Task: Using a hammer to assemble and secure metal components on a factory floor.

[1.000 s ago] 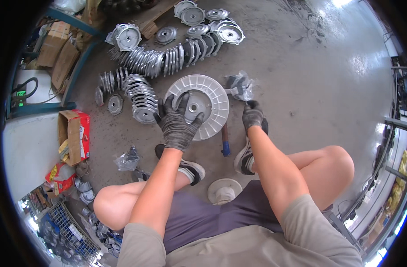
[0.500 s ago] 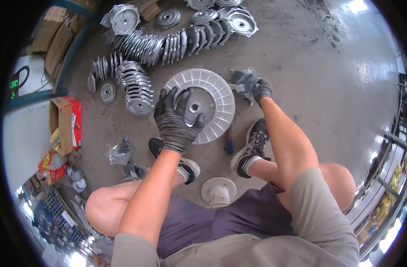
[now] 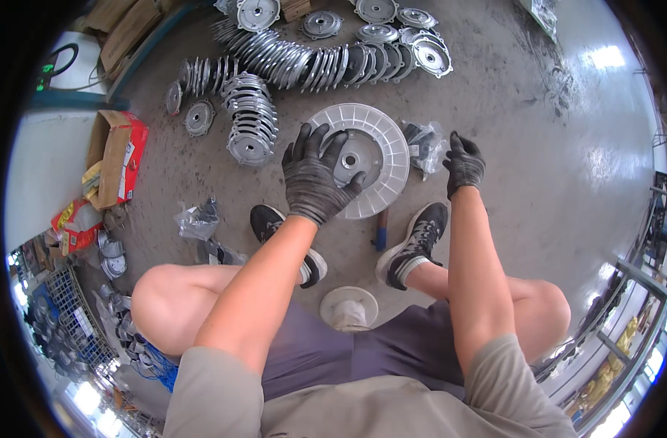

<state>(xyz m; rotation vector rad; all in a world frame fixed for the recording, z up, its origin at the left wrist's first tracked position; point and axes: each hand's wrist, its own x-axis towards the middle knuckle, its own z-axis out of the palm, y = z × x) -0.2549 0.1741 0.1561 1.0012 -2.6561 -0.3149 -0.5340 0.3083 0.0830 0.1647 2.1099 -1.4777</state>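
Observation:
On the floor before me lies a pale ribbed disc (image 3: 393, 162) with a round metal end cover (image 3: 366, 164) in its middle. My left hand (image 3: 315, 179), in a dark grey glove, lies over the left part of both, fingers spread. My right hand (image 3: 465, 164), gloved alike, is right of the disc beside a clear plastic bag (image 3: 424, 146) of dark parts. Its fingers are drawn together; whatever they hold, if anything, is hidden. A tool's blue handle (image 3: 381, 237) sticks out from the disc's near edge, its other end hidden.
Rows of metal end covers (image 3: 289, 66) curve across the far floor. Another clear bag (image 3: 198, 219) lies near my left shoe (image 3: 267, 223). A red cardboard box (image 3: 121, 160) stands at the left. Between my legs is a pale round-topped object (image 3: 348, 306). Racks (image 3: 633, 285) line the right.
My right hand has come away from the plastic bag, which now lies beside it. My left hand stays over the disc. The whole view has shifted, moving the disc right and up in the picture.

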